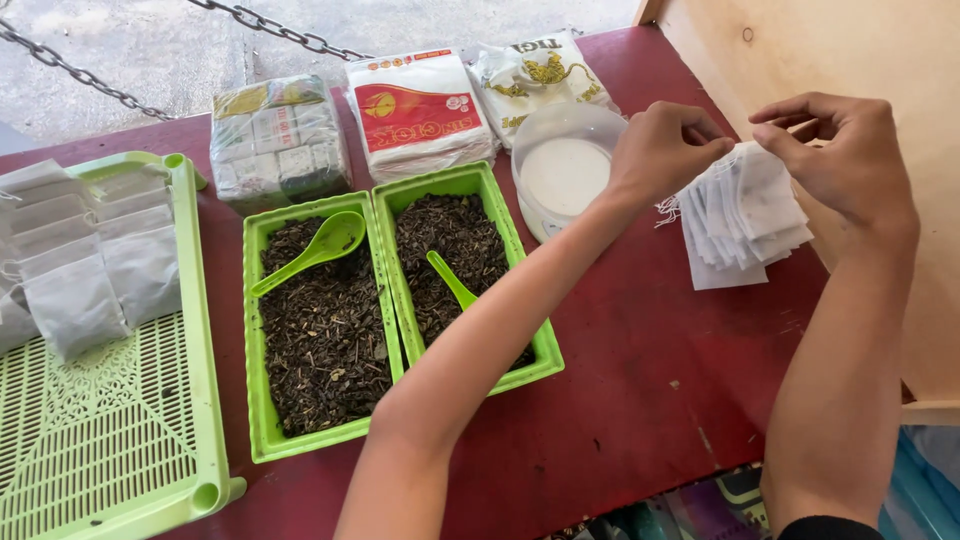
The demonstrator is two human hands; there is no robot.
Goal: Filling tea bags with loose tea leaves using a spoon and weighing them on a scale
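Head view: stack of empty white filter bags (745, 215) at far right of red table (640, 400), beside clear round container (565, 165). Left hand (665, 150) and right hand (840, 150) both pinched narrow on top bag's upper edge. Bags judged thin, light, limp, tear-prone; best hold: upper corners, light pinch. Two green trays of loose tea (325, 330) at centre-left, well apart.

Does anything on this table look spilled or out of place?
Only small things. A few dark specks lie loose on the red table beside the right green tray of dried leaves, and some on the slotted tray. The stack of empty paper bags under both hands is fanned unevenly.
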